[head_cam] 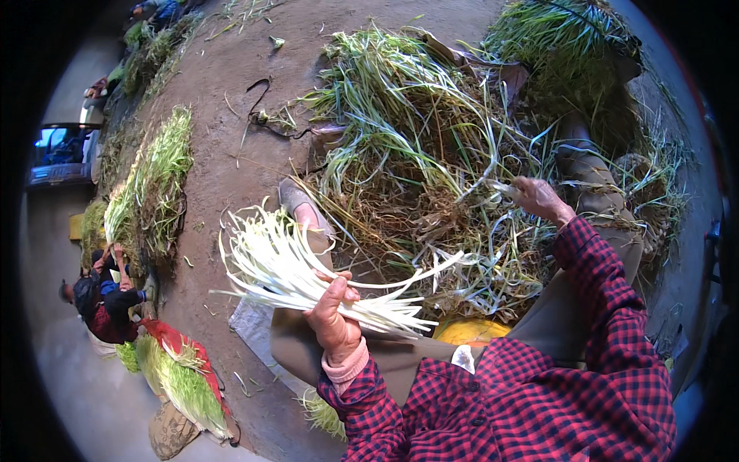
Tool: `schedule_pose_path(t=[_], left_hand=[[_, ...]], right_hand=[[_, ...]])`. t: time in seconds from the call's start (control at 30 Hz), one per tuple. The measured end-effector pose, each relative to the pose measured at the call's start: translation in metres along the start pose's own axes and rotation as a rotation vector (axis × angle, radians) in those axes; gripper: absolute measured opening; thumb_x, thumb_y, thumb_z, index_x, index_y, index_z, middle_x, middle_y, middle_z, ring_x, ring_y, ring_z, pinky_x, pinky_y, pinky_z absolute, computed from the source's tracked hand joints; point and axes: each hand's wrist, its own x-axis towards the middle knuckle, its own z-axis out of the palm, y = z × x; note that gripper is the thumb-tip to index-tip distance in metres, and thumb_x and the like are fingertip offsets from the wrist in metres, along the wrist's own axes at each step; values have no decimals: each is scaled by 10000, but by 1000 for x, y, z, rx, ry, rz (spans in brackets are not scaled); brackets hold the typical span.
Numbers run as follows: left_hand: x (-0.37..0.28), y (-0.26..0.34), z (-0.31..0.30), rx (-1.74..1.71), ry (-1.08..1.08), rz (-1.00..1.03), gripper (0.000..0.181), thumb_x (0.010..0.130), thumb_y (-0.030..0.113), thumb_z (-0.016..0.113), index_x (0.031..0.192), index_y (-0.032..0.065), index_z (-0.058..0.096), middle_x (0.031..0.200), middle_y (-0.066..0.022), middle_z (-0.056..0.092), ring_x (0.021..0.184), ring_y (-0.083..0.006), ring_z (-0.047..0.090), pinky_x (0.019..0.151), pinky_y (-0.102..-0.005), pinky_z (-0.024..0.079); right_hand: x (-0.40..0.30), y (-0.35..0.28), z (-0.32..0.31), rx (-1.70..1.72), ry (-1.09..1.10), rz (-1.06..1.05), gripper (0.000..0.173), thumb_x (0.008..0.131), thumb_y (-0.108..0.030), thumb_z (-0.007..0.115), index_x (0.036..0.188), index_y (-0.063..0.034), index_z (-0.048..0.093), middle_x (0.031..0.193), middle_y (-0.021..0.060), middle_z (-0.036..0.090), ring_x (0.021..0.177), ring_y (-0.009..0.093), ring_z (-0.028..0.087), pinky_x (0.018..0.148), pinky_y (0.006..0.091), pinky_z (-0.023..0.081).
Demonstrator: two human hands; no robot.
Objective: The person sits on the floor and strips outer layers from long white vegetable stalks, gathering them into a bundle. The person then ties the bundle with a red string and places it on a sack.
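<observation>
My left hand (336,317) is closed round a bunch of pale, whitish leafy stalks (277,254) above my lap; their curved ends fan out to the left and their straighter ends stick out to the right. Farther right, my right hand (537,199) is over the edge of a large heap of green leaves and brown roots (427,190). Its fingers are closed on pale, stringy plant matter (501,187), which partly merges with the heap behind it.
A denser bundle of green stalks (554,34) stands at the upper right. On the left, a person (104,300) sits handling plants, near a pile of stalks (185,381) on red cloth. A yellow object (470,331) lies between my legs. A dark cord (254,110) lies on the floor.
</observation>
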Motion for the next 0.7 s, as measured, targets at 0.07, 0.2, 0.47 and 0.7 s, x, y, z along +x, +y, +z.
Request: schedule_pose_path(t=[0.07,0.2,0.47,0.7], left_hand=[[-1,-3,1,31,-8,-30,374,732,-100,591,1067,37,496,837,-154,602,557,-144,541,518,-270,484],[-2,-11,3,7,-3,-71,350,732,-100,606,1036,35,496,820,-146,602,548,-138,541,502,-253,480],[1,-26,12,-22,-62,-142,322,751,-80,610,1028,38,493,844,-153,607,544,-137,551,484,-249,482],[3,-23,6,-56,-140,-283,250,806,-18,591,1003,86,479,1039,-137,607,822,-202,634,594,-315,540]], right_hand=[[0,-35,-13,-165,113,1,286,794,-179,574,1056,-69,545,914,180,576,814,366,591,697,441,474],[-6,-122,-22,156,51,-366,235,804,-138,611,1033,-87,590,974,92,606,805,223,613,693,322,531],[-35,-195,17,698,-429,-559,220,843,-211,607,917,-4,618,778,103,634,716,205,625,641,343,489],[-42,-212,11,1278,-666,-118,251,908,-247,547,954,-7,606,642,-24,543,568,43,508,515,202,431]])
